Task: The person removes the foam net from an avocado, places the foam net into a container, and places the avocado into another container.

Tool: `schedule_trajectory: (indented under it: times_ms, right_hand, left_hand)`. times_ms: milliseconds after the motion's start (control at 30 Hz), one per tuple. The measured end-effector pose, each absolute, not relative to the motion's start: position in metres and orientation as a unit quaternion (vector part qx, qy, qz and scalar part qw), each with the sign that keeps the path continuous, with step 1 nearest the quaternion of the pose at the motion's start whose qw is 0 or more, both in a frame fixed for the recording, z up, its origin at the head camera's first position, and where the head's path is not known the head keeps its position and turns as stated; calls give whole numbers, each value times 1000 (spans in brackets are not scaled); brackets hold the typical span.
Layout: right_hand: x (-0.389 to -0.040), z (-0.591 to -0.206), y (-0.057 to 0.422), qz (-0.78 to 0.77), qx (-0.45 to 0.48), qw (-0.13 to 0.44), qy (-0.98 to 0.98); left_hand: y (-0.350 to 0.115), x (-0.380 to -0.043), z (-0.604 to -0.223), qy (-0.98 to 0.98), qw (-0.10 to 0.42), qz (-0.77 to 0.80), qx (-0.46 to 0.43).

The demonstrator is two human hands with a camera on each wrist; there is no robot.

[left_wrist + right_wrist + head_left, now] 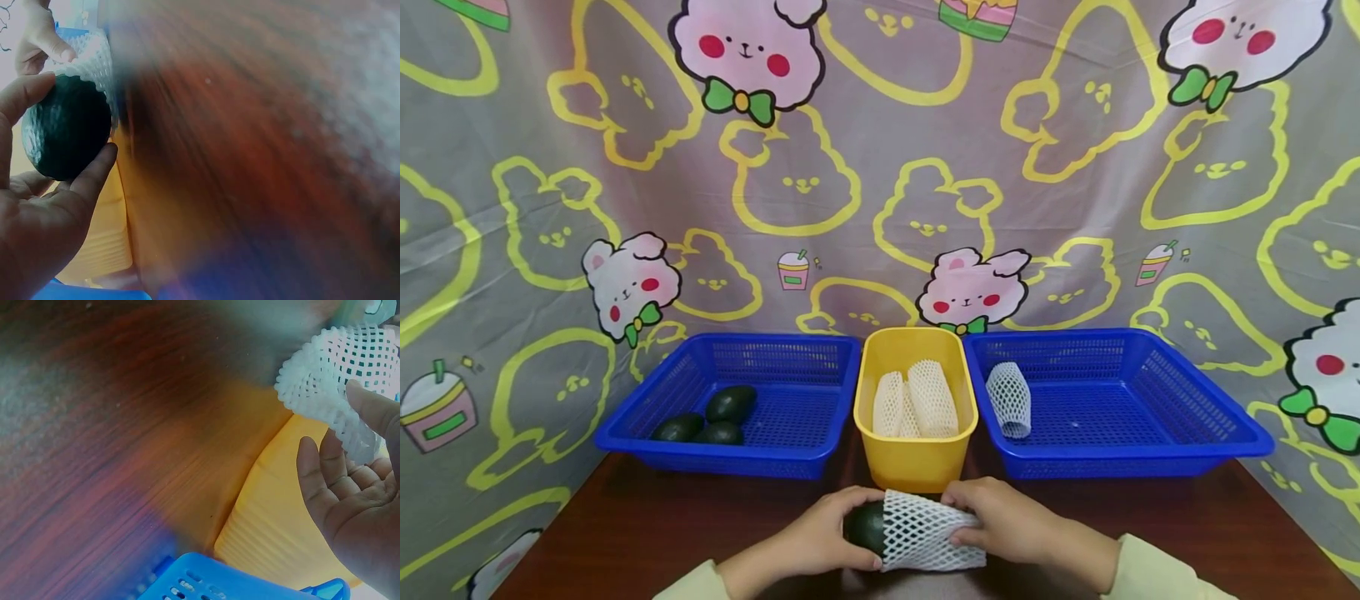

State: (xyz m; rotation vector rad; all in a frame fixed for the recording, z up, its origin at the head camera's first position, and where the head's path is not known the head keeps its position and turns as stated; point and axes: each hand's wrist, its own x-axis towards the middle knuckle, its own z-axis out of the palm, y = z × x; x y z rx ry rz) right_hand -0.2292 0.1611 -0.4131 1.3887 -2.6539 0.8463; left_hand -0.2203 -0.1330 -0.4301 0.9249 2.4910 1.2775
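Near the table's front edge, a dark green avocado sits partly inside a white foam net sleeve. My left hand grips the avocado's bare end, thumb and fingers around its sides, as the left wrist view shows the avocado up close. With my right hand I pinch the sleeve near its other end. In the right wrist view the sleeve bulges wide around the fruit's side and narrows toward my thumb. The avocado's far end is hidden in the netting.
The left blue basket holds several avocados. A yellow bin in the middle contains several foam sleeves. In the right blue basket lies one netted piece. A patterned cloth hangs behind.
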Motion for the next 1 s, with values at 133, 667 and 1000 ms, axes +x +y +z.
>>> schedule_trajectory:
  times_ms: [133,667,1000]
  right_hand:
    - [-229,-412,162,271,441,8,-855]
    - [-232,-400,158,220,416,-47,-881]
    - [-231,-394,138,140,437,-45,-887]
  left_hand:
    - [-135,-221,-431,841,95,424,323]
    - [-136,-223,-428,861,93,385,319]
    - [-134,-223,-425,869,83,357,333]
